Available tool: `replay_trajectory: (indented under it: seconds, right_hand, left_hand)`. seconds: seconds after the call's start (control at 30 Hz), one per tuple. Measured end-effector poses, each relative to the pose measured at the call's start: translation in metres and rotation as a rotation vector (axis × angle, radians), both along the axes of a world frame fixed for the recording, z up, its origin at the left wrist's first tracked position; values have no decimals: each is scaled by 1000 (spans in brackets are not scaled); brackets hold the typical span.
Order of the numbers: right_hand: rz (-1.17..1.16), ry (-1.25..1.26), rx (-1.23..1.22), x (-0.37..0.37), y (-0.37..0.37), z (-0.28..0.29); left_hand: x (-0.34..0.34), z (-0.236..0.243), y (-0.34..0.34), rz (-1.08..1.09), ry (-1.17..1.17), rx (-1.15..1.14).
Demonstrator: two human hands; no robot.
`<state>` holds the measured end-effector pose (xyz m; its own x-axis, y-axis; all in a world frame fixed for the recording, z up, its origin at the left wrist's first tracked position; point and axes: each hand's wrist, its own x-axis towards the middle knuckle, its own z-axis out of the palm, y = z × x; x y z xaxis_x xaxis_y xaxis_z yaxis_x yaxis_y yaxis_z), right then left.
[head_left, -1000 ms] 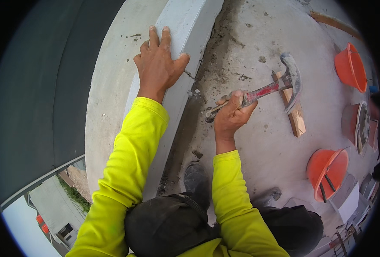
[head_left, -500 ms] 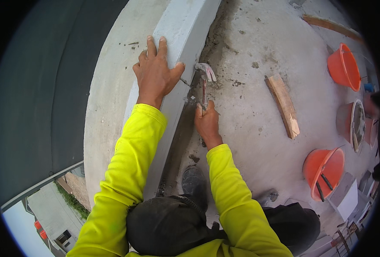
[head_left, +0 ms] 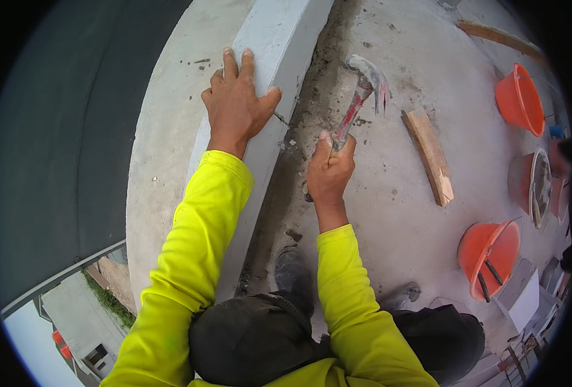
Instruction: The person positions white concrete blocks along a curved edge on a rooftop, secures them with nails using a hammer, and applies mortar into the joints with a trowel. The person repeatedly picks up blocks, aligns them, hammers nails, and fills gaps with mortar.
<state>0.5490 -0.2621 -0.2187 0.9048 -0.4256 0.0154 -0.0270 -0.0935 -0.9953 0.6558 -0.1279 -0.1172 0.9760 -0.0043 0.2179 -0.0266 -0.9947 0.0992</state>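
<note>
My left hand [head_left: 237, 109] rests open, fingers spread, on the pale grey concrete ledge [head_left: 271, 35]. Just below its thumb, a dark crack or thin piece [head_left: 282, 120] marks the ledge's side, with small pale bits nearby. My right hand [head_left: 331, 166] grips the worn, red-streaked handle of a claw hammer [head_left: 353, 109], whose dusty head is raised up and to the right, apart from the ledge. A short length of timber [head_left: 428, 158] lies on the dusty concrete floor [head_left: 395, 232] to the right of the hammer.
Orange buckets [head_left: 518, 100] line the right side, one [head_left: 482, 248] with tools in it and another [head_left: 524, 184] with grey material. A longer board [head_left: 499, 40] lies at upper right. Beyond the ledge's left edge are a dark surface [head_left: 47, 155] and a building [head_left: 82, 326] below.
The hammer swung left to the ledge's side half a second ago and is now back up and rightward, less sideways than at first. My left hand stays on the ledge, shifted only slightly.
</note>
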Motion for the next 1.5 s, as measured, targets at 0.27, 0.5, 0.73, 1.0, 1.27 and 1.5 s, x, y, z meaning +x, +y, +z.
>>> replay_trajectory:
  seconds: [0.27, 0.5, 0.73, 1.0, 1.27, 1.5]
  right_hand:
    - [145, 163, -207, -16, 5, -10]
    - [30, 121, 258, -13, -19, 7]
    - [97, 484, 762, -5, -17, 11]
    - [93, 581, 942, -3, 8, 5]
    - [156, 302, 156, -14, 5, -12]
    - [256, 226, -251, -11, 15, -15]
  left_hand:
    - [-1, 3, -5, 39, 79, 11]
    - [-4, 2, -3, 23, 54, -21]
    - [-4, 3, -4, 30, 65, -32]
    - [-4, 3, -4, 24, 53, -2]
    - [-4, 3, -6, 45, 63, -12]
    - [-4, 4, -6, 39, 65, -35]
